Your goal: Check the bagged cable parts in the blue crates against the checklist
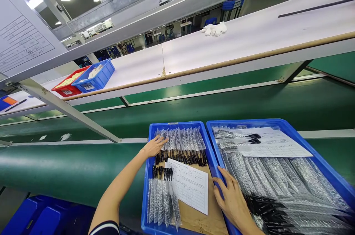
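Observation:
My left hand [154, 147] lies with fingers stretched over the left end of a row of clear bubble-wrap bags [180, 138]. Black cable ends stick out of these bags toward me. They sit in the left blue tray [203, 127], on a cardboard sheet [191, 224]. A shorter row of similar bags [163, 201] lies nearer me, cable ends pointing away. Beside it rests a printed paper sheet [191, 187]. My right hand [233, 198] rests, fingers apart, on the rims where the two trays meet. The right blue tray [280, 122] holds many more bagged cables [266, 175].
Another printed sheet [273, 142] lies atop the right tray's bags. Behind runs a green conveyor belt [194, 107] below a white shelf [249, 39] carrying a red bin [66, 89], a blue bin [97, 76] and white gloves [215, 29]. A metal strut [69, 111] slants at left.

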### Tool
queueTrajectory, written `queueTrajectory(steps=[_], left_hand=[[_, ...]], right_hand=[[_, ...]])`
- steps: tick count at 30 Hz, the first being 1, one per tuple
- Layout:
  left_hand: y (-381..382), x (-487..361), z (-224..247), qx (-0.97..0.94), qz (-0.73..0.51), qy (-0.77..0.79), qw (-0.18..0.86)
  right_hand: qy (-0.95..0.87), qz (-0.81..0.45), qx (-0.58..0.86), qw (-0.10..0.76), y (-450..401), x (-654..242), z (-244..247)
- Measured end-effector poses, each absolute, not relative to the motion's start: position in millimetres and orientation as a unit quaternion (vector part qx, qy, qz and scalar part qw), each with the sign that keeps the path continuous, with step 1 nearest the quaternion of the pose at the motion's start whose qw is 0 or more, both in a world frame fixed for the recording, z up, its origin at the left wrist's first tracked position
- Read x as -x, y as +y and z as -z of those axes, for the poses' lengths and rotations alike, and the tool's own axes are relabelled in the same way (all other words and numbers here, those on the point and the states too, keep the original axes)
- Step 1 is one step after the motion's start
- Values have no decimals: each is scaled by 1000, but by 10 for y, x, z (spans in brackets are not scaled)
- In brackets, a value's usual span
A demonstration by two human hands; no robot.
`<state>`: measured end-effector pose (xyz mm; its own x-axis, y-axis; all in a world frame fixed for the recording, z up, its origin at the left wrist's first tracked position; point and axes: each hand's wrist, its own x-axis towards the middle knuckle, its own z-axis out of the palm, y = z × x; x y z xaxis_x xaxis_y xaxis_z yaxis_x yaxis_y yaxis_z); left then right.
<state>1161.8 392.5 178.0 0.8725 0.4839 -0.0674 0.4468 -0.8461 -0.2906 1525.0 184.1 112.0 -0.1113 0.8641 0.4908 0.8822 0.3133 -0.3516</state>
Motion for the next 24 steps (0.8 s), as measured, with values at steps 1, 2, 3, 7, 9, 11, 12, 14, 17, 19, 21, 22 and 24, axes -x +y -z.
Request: queueTrajectory(steps=[1,2,3,7,9,11,12,14,17,19,21,22,24], left_hand=[[3956,-11628,-1776,961,-73,-231,130],[3987,-11636,-1774,964,-77,-221,126],[4015,-11644,-1774,966,-81,-213,122],[4074,-11700,-1802,968,-89,-202,116],[4063,-11757,-1832,967,-86,-208,118],[4034,-11817,-1869,966,-80,-216,117],[4014,-11838,-1891,965,-76,-221,116],[3971,-11842,-1936,962,-65,-238,113],[3902,-11719,-1997,949,-48,-291,112],[3857,-11573,-2025,938,-42,-325,111],[3813,-11424,-2039,932,-39,-343,110],[3791,-11361,-2043,931,-38,-346,109],[3748,-11278,-2045,932,-37,-345,108]], right_hand=[[-746,14,585,319,1841,-15251,-1119],[-746,14,584,320,1840,-15252,-1117],[-746,14,584,320,1839,-15255,-1115],[-747,16,582,322,1828,-15265,-1110],[-747,17,581,323,1826,-15265,-1115],[-746,16,583,321,1828,-15261,-1127],[-745,14,585,320,1829,-15259,-1134],[-743,12,588,319,1828,-15255,-1145],[-742,14,589,320,1821,-15255,-1151],[-743,16,587,320,1819,-15255,-1151],[-745,15,587,318,1823,-15254,-1154],[-745,17,586,318,1828,-15252,-1157],[-746,19,585,318,1838,-15249,-1163]])
